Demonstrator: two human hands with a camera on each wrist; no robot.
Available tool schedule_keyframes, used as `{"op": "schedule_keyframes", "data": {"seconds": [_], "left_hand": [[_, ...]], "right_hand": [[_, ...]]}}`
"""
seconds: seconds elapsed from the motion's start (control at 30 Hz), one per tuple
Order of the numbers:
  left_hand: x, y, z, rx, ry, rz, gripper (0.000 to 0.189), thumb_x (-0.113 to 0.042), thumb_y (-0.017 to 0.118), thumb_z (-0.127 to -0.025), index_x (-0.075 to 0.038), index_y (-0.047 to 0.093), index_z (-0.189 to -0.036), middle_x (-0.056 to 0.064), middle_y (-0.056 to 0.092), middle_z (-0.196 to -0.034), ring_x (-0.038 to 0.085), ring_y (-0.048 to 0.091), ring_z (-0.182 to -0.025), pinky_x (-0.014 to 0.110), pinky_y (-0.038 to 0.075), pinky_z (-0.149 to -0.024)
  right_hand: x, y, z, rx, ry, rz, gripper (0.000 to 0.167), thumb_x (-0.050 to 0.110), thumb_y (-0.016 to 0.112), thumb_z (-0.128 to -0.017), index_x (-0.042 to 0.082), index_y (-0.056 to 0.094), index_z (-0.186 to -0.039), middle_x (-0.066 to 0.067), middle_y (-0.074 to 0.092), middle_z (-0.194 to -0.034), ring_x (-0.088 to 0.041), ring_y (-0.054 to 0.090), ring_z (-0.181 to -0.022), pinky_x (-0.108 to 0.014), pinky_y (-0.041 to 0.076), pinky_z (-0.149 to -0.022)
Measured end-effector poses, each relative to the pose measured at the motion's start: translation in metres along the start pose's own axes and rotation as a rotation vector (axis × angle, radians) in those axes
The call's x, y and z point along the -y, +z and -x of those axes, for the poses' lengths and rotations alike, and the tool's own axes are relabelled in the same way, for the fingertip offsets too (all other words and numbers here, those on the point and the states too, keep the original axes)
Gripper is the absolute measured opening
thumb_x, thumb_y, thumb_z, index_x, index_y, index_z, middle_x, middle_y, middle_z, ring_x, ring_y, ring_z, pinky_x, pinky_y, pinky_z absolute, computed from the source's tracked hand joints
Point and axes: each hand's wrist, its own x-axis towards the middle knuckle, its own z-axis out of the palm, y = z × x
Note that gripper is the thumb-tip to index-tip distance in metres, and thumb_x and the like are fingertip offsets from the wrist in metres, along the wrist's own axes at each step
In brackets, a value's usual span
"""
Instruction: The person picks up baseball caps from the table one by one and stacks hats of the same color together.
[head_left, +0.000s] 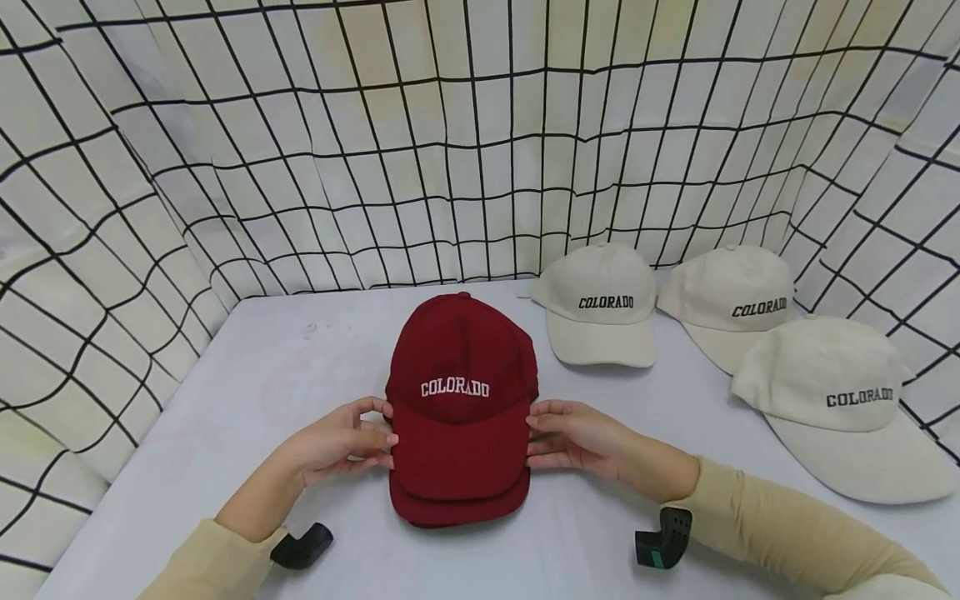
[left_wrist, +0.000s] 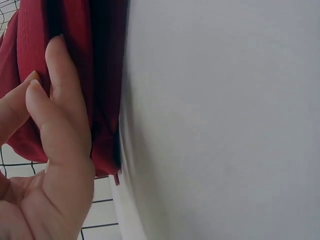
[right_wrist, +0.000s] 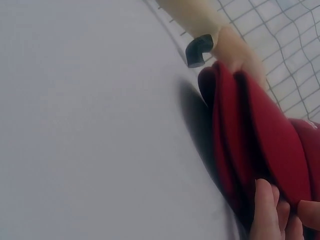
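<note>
Dark red baseball caps (head_left: 457, 454), nested in a stack with COLORADO in white on the top one, sit mid-table. Their layered brims (right_wrist: 230, 135) show edge-on in the right wrist view. My left hand (head_left: 341, 442) pinches the left edge of the top brim, thumb above and fingers at the side. On the opposite edge, my right hand (head_left: 573, 437) pinches the same brim, with fingertips (right_wrist: 265, 192) tucked beneath it. In the left wrist view, the left fingers (left_wrist: 65, 75) lie against the red fabric. How many caps are stacked is hidden.
Three cream caps lettered COLORADO lie to the right: one at the back (head_left: 600, 308), one in the far corner (head_left: 731, 292), one nearer (head_left: 832, 375). The white table (head_left: 247, 400) is enclosed by grid-patterned cloth walls (head_left: 480, 167). Black wrist devices (head_left: 300, 546) sit beside both sleeves.
</note>
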Motion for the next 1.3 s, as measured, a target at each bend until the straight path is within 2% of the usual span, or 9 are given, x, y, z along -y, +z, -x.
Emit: {"op": "schedule_keyframes", "data": {"seconds": [0.17,0.33,0.6,0.9,1.3], "left_hand": [[-0.004,-0.002,0.000,-0.010,-0.025,-0.028,0.034,-0.009,0.062,-0.099,-0.006,0.039,-0.124,0.006,0.068,-0.092,0.016,0.072,-0.079,0.016,0.055,-0.065],[-0.011,-0.005,-0.002,-0.054,-0.027,-0.095,0.023,-0.015,0.060,-0.102,-0.006,0.048,-0.120,0.009,0.064,-0.105,0.018,0.073,-0.082,0.022,0.057,-0.068],[-0.018,-0.007,-0.011,-0.122,-0.061,-0.167,0.019,-0.018,0.060,-0.103,-0.006,0.056,-0.116,0.007,0.066,-0.099,0.017,0.072,-0.082,0.025,0.058,-0.070],[-0.019,-0.009,-0.014,-0.107,-0.062,-0.155,0.015,-0.019,0.061,-0.103,-0.007,0.058,-0.112,0.007,0.068,-0.094,0.016,0.072,-0.081,0.025,0.058,-0.069],[-0.017,-0.014,-0.018,-0.068,-0.067,-0.124,0.007,-0.016,0.059,-0.103,-0.011,0.057,-0.107,0.005,0.067,-0.092,0.014,0.071,-0.079,0.024,0.057,-0.068]], "right_hand": [[0.004,-0.004,-0.005,-0.015,-0.010,-0.008,0.008,0.007,0.053,-0.105,0.005,0.058,-0.111,-0.010,0.063,-0.100,-0.021,0.067,-0.092,-0.041,0.059,-0.088],[0.008,-0.007,-0.010,-0.035,-0.018,-0.018,0.010,0.007,0.052,-0.105,0.004,0.058,-0.112,-0.010,0.062,-0.101,-0.022,0.066,-0.092,-0.041,0.059,-0.088],[0.009,-0.007,-0.016,-0.040,-0.018,-0.027,0.004,0.007,0.054,-0.105,0.007,0.058,-0.105,-0.009,0.062,-0.100,-0.021,0.067,-0.090,-0.041,0.060,-0.086],[0.008,-0.009,-0.018,-0.035,-0.012,0.001,0.007,0.005,0.052,-0.105,0.008,0.057,-0.102,-0.010,0.061,-0.096,-0.018,0.066,-0.083,-0.038,0.060,-0.084],[0.007,-0.008,-0.018,-0.053,0.001,0.004,0.006,0.005,0.053,-0.105,0.008,0.057,-0.101,-0.010,0.061,-0.095,-0.018,0.066,-0.082,-0.039,0.060,-0.084]]}}
